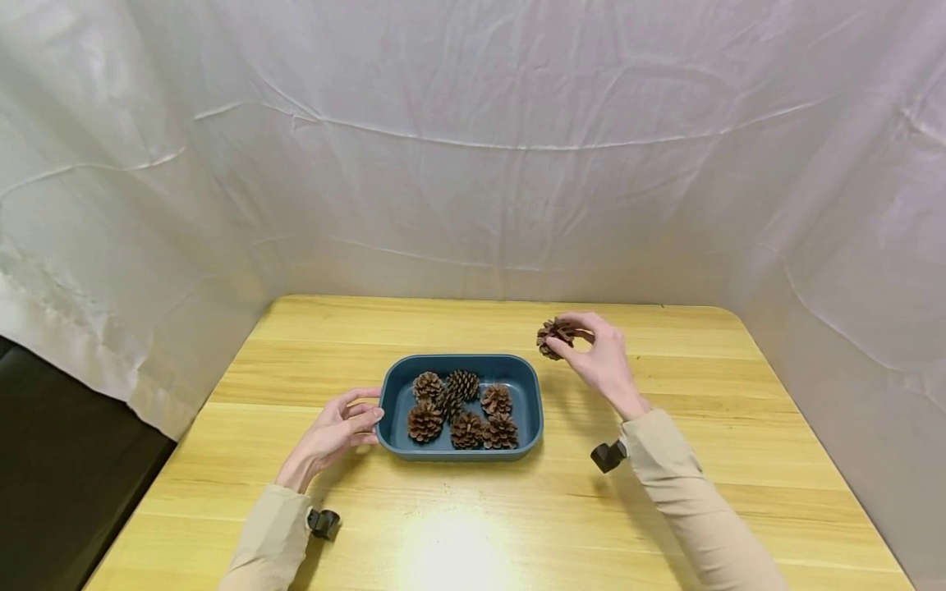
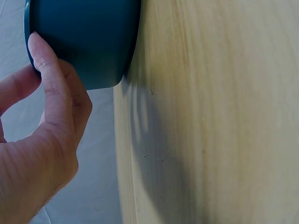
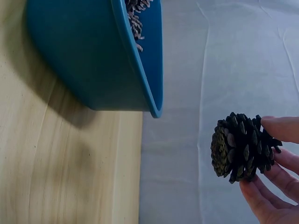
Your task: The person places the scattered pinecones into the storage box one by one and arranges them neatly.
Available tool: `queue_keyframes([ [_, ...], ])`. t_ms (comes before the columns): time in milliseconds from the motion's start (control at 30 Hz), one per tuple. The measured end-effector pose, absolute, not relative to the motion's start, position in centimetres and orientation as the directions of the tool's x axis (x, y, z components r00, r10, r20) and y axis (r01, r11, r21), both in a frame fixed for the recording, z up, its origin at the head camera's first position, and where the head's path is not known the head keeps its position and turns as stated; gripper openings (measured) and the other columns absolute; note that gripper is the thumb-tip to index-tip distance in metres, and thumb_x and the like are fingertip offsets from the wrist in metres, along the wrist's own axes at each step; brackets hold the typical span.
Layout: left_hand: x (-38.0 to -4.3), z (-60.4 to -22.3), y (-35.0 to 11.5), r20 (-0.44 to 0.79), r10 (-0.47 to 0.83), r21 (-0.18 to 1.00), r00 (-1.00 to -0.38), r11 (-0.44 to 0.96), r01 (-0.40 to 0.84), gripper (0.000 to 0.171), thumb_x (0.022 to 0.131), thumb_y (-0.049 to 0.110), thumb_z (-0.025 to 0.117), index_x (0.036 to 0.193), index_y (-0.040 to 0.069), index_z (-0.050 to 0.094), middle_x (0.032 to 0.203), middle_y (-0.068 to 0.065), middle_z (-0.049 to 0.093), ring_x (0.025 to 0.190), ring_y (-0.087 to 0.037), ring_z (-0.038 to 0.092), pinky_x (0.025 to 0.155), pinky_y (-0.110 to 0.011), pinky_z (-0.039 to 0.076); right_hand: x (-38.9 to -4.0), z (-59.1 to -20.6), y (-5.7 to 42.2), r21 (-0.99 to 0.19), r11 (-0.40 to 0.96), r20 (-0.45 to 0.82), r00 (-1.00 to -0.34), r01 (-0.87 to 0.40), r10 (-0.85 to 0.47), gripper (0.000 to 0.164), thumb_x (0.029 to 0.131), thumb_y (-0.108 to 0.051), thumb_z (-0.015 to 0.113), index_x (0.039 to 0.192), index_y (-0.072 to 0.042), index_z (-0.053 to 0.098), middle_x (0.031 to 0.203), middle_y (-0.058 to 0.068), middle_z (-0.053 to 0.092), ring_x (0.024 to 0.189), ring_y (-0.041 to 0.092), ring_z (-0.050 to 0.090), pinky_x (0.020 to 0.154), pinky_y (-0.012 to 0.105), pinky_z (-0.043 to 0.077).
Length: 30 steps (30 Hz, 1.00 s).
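Between thumb and fingertips my right hand (image 1: 604, 361) pinches a brown pine cone (image 1: 556, 339), held up above the table off the back right corner of a dark blue plastic bin (image 1: 461, 454). The right wrist view shows this pine cone (image 3: 243, 147) with its scales spread, its flat end facing the bin. My left hand (image 1: 336, 431) grips the bin's left end, with a fingertip on the rim in the left wrist view. Several pine cones lie inside the bin, among them a large one (image 1: 424, 421) at front left and a small one (image 1: 496, 400) at right.
The bin stands mid-table on a light wooden tabletop (image 1: 665, 492). A pale cloth curtain (image 1: 473, 197) rises behind the table and along both sides. A dark surface (image 1: 59, 468) shows beyond the left edge. A black wrist mount (image 1: 608, 456) sits by the right cuff.
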<state>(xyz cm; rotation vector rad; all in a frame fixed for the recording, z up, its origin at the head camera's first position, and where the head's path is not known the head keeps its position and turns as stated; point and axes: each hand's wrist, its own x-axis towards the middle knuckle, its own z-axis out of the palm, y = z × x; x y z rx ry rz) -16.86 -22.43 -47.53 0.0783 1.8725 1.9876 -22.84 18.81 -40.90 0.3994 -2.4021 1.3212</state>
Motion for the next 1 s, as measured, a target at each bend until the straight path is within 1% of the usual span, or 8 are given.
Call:
queue_keyframes([
  [233,-16.8,-47.5,-22.4,-0.232,0.327,0.968,-0.916,-0.019,-0.252,0.057,0.101,0.005,0.057,0.147,-0.012,0.029,0.099,0.0,0.063,0.077,-0.007,0.063,0.072,-0.024,0.062,-22.7,-40.9,18.3,-0.748,0.463,0.463,-0.874,-0.476,-0.15,0.037,0.081,-0.002,0.082,0.116,0.003,0.069,0.111,0.021,0.07,0.103,0.035,0.068,0.099,0.049,0.057],
  [400,-16.8,-47.5,-22.4,-0.23,0.33,0.967,-0.915,-0.026,-0.252,0.057,0.101,0.005,0.057,0.147,-0.012,0.029,0.099,0.0,0.064,0.076,-0.007,0.063,0.071,-0.023,0.062,-22.6,-41.1,18.0,-0.752,0.428,0.455,-0.864,-0.502,-0.213,0.037,0.081,-0.003,0.083,0.115,0.001,0.07,0.111,0.019,0.07,0.104,0.034,0.067,0.1,0.045,0.057],
  [567,-16.8,-47.6,-22.4,-0.228,0.332,0.968,-0.916,-0.024,-0.25,0.057,0.101,0.005,0.057,0.147,-0.012,0.029,0.098,0.001,0.064,0.076,-0.007,0.063,0.071,-0.023,0.062,-22.5,-41.3,17.4,-0.739,0.427,0.447,-0.853,-0.521,-0.268,0.037,0.081,-0.004,0.083,0.115,0.0,0.069,0.112,0.018,0.071,0.105,0.032,0.067,0.098,0.045,0.058],
  [767,-16.8,-47.5,-22.4,-0.229,0.33,0.968,-0.916,-0.019,-0.249,0.057,0.101,0.006,0.057,0.147,-0.012,0.028,0.099,0.0,0.063,0.077,-0.007,0.063,0.071,-0.023,0.061,-22.6,-41.6,16.8,-0.723,0.429,0.442,-0.839,-0.542,-0.316,0.037,0.08,-0.003,0.083,0.114,0.001,0.069,0.111,0.018,0.07,0.102,0.033,0.068,0.095,0.045,0.06],
  [1000,-16.9,-47.6,-22.5,-0.228,0.332,0.968,-0.915,-0.02,-0.248,0.058,0.101,0.006,0.057,0.147,-0.012,0.028,0.1,0.0,0.063,0.077,-0.007,0.063,0.071,-0.023,0.062,-22.8,-42.2,16.2,-0.714,0.441,0.409,-0.835,-0.544,-0.368,0.035,0.08,-0.003,0.083,0.112,0.003,0.069,0.111,0.018,0.07,0.102,0.033,0.068,0.096,0.044,0.059],
])
